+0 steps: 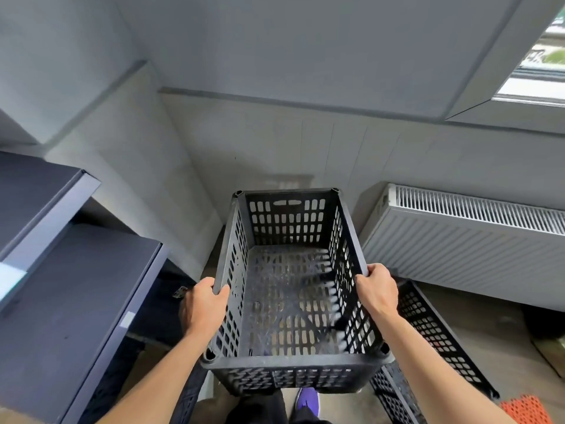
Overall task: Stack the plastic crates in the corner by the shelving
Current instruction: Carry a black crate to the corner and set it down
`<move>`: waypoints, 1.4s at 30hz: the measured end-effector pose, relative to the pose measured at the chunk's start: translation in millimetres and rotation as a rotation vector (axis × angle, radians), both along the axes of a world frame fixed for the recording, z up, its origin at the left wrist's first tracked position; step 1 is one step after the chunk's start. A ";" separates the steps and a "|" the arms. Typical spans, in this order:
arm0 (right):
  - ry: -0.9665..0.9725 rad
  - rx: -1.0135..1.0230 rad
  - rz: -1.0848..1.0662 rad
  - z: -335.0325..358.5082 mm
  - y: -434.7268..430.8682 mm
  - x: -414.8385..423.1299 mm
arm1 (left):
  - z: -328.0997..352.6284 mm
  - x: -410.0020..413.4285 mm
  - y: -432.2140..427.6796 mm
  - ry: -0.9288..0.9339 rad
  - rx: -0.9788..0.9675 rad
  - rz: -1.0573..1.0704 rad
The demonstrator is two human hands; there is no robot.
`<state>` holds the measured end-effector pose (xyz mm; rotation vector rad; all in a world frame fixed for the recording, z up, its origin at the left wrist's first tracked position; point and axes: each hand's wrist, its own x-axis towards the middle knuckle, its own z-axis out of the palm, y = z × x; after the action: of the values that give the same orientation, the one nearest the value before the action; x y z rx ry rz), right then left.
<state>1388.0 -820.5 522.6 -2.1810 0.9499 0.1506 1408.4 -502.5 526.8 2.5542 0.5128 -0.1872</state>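
A black perforated plastic crate [290, 228] is held in the air in front of me, its open top facing up. My left hand [204, 304] grips the rim of its left long side. My right hand [379, 289] grips the rim of its right long side. Below and to the right, a second black crate [434, 328] stands on the floor, partly hidden by my right arm. Dark shelving [70, 270] fills the left side, and the corner of the room lies beyond the held crate.
A white radiator [470, 237] runs along the right wall under a window [538, 56]. An orange perforated crate edge [529, 408] shows at the bottom right. Another dark crate edge [189, 396] sits low at the left of my legs. My purple shoe [307, 399] is on the floor.
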 end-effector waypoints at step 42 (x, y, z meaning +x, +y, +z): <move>0.138 -0.040 0.032 -414.6 -0.4 217.4 | -421.8 104.8 -26.2 0.347 0.053 0.188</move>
<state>1605.4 -820.9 108.1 -2.2462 1.0023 0.3028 1513.2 -528.8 105.0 2.5156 0.8938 -0.5608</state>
